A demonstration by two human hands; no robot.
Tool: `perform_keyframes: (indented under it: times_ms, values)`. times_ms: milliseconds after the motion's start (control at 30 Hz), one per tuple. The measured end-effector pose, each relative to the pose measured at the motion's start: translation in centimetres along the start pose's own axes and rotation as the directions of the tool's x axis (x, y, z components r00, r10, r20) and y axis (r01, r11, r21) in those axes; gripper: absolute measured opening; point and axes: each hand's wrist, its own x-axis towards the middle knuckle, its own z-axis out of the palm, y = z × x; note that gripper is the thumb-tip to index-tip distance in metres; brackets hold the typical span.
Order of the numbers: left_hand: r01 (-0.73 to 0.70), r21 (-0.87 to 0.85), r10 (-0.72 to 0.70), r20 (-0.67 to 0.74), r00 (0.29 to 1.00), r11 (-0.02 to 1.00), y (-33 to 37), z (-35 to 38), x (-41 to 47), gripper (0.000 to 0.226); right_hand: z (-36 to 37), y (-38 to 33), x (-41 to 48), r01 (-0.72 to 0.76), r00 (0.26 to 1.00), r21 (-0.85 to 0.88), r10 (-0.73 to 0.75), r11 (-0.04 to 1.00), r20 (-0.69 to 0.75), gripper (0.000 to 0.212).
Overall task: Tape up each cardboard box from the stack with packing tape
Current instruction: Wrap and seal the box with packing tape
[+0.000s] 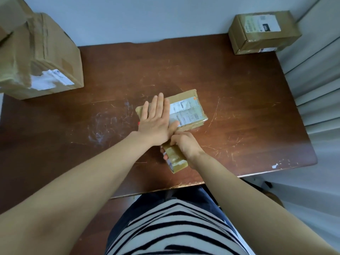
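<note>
Cardboard, flat and small, the box in hand (pixel 191 111) lies label-up near the middle of the table (pixel 239 107), its long axis running across the table with the right end angled slightly toward the far edge. The left hand (pixel 156 120) presses flat on its top, fingers straight, while the right hand (pixel 184 142) curls round the tape roll (pixel 174 157) on the side toward the table's front edge, so a strip seems to be going on. Next, I judge, the strip must be pulled taut and torn while the box is pinned; stacked boxes (pixel 46 61) wait at the table's far-left corner, and another box (pixel 261 32) sits far-right.
</note>
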Motion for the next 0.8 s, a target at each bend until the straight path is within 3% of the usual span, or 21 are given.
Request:
perform_keyframes:
  times_ms: [100, 200, 300, 367, 400, 500, 533, 600, 700, 800]
  values:
    - [-0.029, -0.197, 0.054, 0.125, 0.991, 0.98, -1.9, -2.3, -0.3, 0.097, -0.1, 0.1, 0.0, -0.005, 1.0, -0.008, 0.005, 1.0, 0.017, 0.037]
    - [-0.077, -0.057, 0.085, 0.154, 0.984, 0.995, -4.7, -2.1, -1.7, 0.124, -0.2, 0.0, -0.3, 0.006, 0.999, -0.01, -0.005, 1.0, 0.049, 0.037]
    - [-0.127, -0.102, 0.13, 0.024, 0.991, 0.987, -5.2, -1.1, -2.1, 0.125, -0.2, -0.3, -1.1, 0.004, 0.999, 0.012, -0.004, 1.0, 0.04, 0.038]
    - [-0.065, -0.293, 0.086, 0.06, 0.994, 0.954, -5.1, -1.9, -1.8, 0.122, -0.5, -1.4, -2.3, 0.037, 0.999, 0.06, -0.039, 0.998, 0.037, 0.037]
    - [0.012, -0.455, 0.061, 0.145, 0.988, 0.891, -5.3, -2.7, -1.8, 0.118, -0.8, -2.1, -3.0, 0.073, 0.996, 0.086, -0.078, 0.994, 0.054, 0.036]
    - [0.234, -0.807, 0.141, 0.362, 0.921, 0.543, -6.3, -4.5, -2.3, 0.087, -1.8, -4.8, -4.5, 0.234, 0.967, 0.044, -0.237, 0.971, 0.092, 0.037]
    - [0.255, -0.847, 0.143, 0.356, 0.923, 0.466, -6.6, -4.6, -2.5, 0.07, -1.6, -5.6, -4.4, 0.281, 0.954, -0.014, -0.278, 0.96, 0.113, 0.043]
    - [0.216, -0.882, 0.052, 0.261, 0.964, 0.419, -6.9, -4.4, -2.6, 0.049, -0.5, -6.8, -3.8, 0.337, 0.935, -0.108, -0.319, 0.935, 0.157, 0.053]
    - [0.087, -0.891, -0.078, 0.058, 0.995, 0.446, -6.8, -3.7, -2.7, 0.077, 1.8, -8.5, -2.6, 0.338, 0.931, -0.008, -0.333, 0.941, 0.15, 0.042]
    - [-0.059, -0.678, -0.004, -0.09, 0.996, 0.733, -5.4, -2.2, -3.1, 0.114, 2.8, -9.3, -1.6, 0.359, 0.926, 0.022, -0.359, 0.933, 0.113, 0.032]
